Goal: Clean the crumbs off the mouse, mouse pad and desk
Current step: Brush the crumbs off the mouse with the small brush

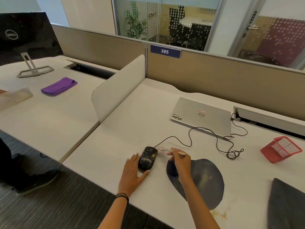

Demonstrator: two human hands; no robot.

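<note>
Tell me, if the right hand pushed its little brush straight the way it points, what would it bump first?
Probably the mouse. The right hand holds the brush with its tip aimed left at the mouse's front end, very close. Depth is unclear, so it might slip past.

385: partition sign | DELL: monitor back | DELL: laptop lid

I see bare forearms and several thin dark bands circling the wrist of the left hand.
</note>
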